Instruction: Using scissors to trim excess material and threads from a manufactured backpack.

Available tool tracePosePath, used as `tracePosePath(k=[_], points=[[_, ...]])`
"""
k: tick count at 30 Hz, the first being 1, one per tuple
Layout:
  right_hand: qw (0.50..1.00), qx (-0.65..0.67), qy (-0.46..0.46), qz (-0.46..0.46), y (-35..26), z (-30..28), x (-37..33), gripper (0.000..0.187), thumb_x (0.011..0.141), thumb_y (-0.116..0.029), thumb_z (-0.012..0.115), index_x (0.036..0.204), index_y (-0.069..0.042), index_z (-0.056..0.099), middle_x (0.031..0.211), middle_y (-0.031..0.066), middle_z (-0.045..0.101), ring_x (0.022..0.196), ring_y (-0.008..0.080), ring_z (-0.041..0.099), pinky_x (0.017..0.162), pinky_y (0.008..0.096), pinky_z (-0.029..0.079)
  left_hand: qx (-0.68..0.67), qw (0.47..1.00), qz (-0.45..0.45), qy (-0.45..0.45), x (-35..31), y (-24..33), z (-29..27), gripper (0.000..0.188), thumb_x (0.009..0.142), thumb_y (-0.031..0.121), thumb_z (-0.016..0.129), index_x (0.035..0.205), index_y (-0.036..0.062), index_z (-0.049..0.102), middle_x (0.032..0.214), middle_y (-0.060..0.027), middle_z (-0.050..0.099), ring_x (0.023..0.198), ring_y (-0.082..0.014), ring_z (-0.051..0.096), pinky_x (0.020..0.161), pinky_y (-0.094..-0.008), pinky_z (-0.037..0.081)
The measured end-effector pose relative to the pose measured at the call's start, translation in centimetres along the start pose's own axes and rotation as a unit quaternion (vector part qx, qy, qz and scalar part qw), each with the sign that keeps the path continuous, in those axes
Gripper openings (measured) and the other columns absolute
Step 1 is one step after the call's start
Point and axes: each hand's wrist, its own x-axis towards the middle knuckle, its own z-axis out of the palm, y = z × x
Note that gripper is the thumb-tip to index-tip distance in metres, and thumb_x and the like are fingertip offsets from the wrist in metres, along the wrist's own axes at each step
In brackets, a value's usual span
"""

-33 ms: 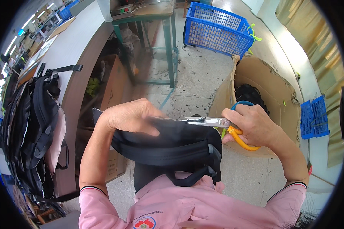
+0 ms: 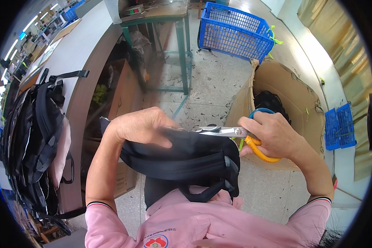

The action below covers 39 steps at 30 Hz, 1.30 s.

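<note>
A black padded fabric piece with straps, which looks like part of a backpack, lies across my lap. My left hand grips its upper left edge, thumb on top and fingers mostly behind the cloth. In my right hand is a pair of scissors with one orange and one blue handle loop. The blades point left along the fabric's top edge, and a small curled black strip stands at them. Where the blade tips end, near my left fingers, is blurred.
Black backpack pieces are piled on the pale table at left. Beyond my right hand stands a large open cardboard box with black material inside. A blue plastic crate and a green-legged table are farther off; black scraps litter the floor.
The small black strip at the scissor blades has curled up and outward a little. My right hand and the scissors have shifted very slightly left; my left hand has stayed put.
</note>
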Motion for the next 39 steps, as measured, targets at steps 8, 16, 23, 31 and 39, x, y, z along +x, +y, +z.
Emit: tracePosePath(k=[8, 16, 23, 31, 39], points=[[0.999, 0.003, 0.017, -0.050, 0.1, 0.0, 1.0, 0.051, 0.073, -0.051, 0.065, 0.099, -0.008, 0.052, 0.068, 0.0082, 0.045, 0.062, 0.0223, 0.050, 0.051, 0.0335, 0.040, 0.022, 1.000, -0.016, -0.013, 0.4, -0.1, 0.2, 0.045, 0.069, -0.001, 0.071, 0.113, 0.0001, 0.059, 0.083, -0.0053, 0.067, 0.071, -0.0063, 0.052, 0.072, -0.0240, 0.046], [0.990, -0.109, 0.056, -0.069, 0.9, 0.5, 0.8, 0.048, 0.074, -0.049, 0.064, 0.094, -0.007, 0.052, 0.056, 0.0045, 0.043, 0.046, 0.0193, 0.048, 0.041, 0.0299, 0.037, 0.001, 1.000, -0.013, -0.005, 0.6, -0.7, 0.5, 0.040, 0.071, -0.001, 0.071, 0.110, -0.0014, 0.060, 0.085, -0.0029, 0.066, 0.072, -0.0058, 0.051, 0.073, -0.0232, 0.046], [0.975, 0.137, 0.172, -0.044, 1.2, 0.3, 1.9, 0.062, 0.066, -0.040, 0.075, 0.110, -0.005, 0.050, 0.073, 0.0071, 0.054, 0.059, 0.0230, 0.055, 0.054, 0.0292, 0.045, -0.004, 0.999, 0.035, 0.036, 1.1, -1.1, 0.8, 0.039, 0.065, 0.006, 0.064, 0.104, 0.0022, 0.061, 0.084, -0.0174, 0.064, 0.078, -0.0294, 0.062, 0.073, -0.0339, 0.047], [0.936, 0.345, 0.072, 0.007, -0.2, 5.2, 4.8, 0.056, 0.071, -0.019, 0.072, 0.116, -0.001, 0.045, 0.098, 0.0179, 0.059, 0.084, 0.0286, 0.061, 0.076, 0.0333, 0.046, 0.146, 0.985, 0.030, 0.082, 1.0, 0.0, 1.2, 0.044, 0.071, 0.015, 0.071, 0.110, -0.0010, 0.056, 0.079, -0.0148, 0.064, 0.071, -0.0240, 0.061, 0.069, -0.0292, 0.046], [0.892, 0.428, 0.091, 0.115, 0.5, 7.1, 2.7, 0.047, 0.071, -0.013, 0.065, 0.114, -0.001, 0.050, 0.097, 0.0087, 0.054, 0.088, 0.0171, 0.051, 0.082, 0.0276, 0.040, 0.037, 0.922, -0.065, 0.380, -7.4, -7.0, 0.8, 0.046, 0.062, 0.024, 0.079, 0.094, -0.0035, 0.062, 0.080, -0.0106, 0.062, 0.075, -0.0191, 0.059, 0.073, -0.0280, 0.045]])
